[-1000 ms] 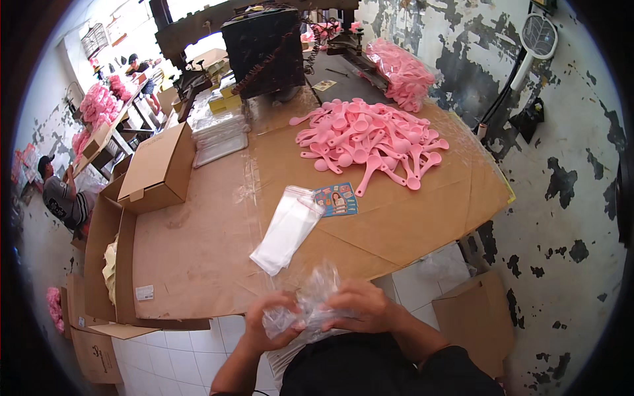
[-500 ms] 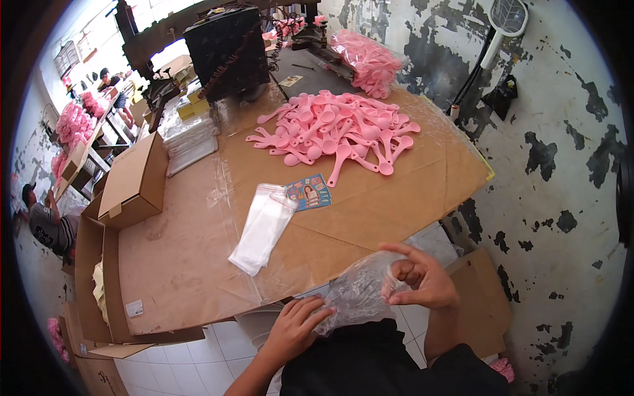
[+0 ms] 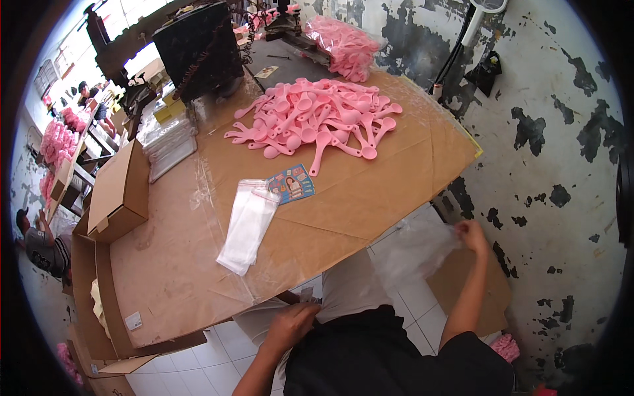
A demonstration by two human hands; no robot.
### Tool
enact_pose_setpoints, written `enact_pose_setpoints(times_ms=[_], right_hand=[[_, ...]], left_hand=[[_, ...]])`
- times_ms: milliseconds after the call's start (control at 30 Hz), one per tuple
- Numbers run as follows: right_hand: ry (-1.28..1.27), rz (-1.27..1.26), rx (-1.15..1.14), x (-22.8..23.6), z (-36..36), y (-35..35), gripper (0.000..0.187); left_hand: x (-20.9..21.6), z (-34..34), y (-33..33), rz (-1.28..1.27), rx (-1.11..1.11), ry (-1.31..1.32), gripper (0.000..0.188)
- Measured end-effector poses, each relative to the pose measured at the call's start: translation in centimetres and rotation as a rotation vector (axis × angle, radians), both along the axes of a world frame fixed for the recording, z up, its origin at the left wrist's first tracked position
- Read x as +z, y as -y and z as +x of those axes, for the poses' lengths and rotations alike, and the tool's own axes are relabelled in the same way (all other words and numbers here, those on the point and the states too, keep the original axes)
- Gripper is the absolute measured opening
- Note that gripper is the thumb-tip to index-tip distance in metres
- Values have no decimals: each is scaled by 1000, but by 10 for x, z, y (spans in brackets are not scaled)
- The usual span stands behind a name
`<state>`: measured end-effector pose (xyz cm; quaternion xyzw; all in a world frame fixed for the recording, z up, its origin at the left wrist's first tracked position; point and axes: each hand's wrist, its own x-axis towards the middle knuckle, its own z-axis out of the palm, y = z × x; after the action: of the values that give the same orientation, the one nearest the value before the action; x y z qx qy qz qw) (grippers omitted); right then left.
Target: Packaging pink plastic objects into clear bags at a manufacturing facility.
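Note:
My right hand [image 3: 470,236] is stretched out to the right, past the table edge. Its fingers pinch a crumpled clear plastic bag [image 3: 419,247], which hangs blurred above the floor. Over my lap, my left hand [image 3: 294,325] is closed, and a small piece of clear plastic [image 3: 306,294] sticks up at its fingers. On the table lie a stack of clear zip bags [image 3: 247,228] and a blue printed card [image 3: 290,184], its corner against the bags. Behind them is a heap of pink measuring spoons [image 3: 314,119].
A brown-paper-covered table [image 3: 356,204] fills the middle. Cardboard boxes [image 3: 119,188] stand along its left side, near stacked plastic packs [image 3: 170,142]. A dark machine [image 3: 198,53] and a bag of pink spoons [image 3: 347,49] are at the back. A peeling wall [image 3: 528,178] rises right. People work far left.
My right hand has swung outward to the right with the plastic bag, away from my lap. My left hand has drawn down off the bag and closed.

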<state>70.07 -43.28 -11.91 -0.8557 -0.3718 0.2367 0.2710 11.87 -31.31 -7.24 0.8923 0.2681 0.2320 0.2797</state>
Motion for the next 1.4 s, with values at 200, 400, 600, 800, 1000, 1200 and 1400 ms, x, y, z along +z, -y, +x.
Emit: enact_pose_setpoints(times_ms=[200,400,600,800,1000,1200,1400], right_hand=[[163,424,-195,-21,29,12,6],[120,137,-356,-5,96,0,10],[476,324,-730,50,169,-73,28],[236,669,-272,94,241,-175,19],[561,312,150,109,167,-241,25],[529,279,-103,114,113,-241,23],[590,419,-148,109,145,-241,24]], left_hand=[[30,-11,-4,-187,111,40,17],[99,-39,-14,-402,-34,166,24],[138,-120,-40,-269,455,408,19],[142,-154,-133,-77,699,297,21],[132,-165,-182,-33,726,150,29],[108,-171,-191,36,741,99,36],[102,-170,-191,18,738,124,36]])
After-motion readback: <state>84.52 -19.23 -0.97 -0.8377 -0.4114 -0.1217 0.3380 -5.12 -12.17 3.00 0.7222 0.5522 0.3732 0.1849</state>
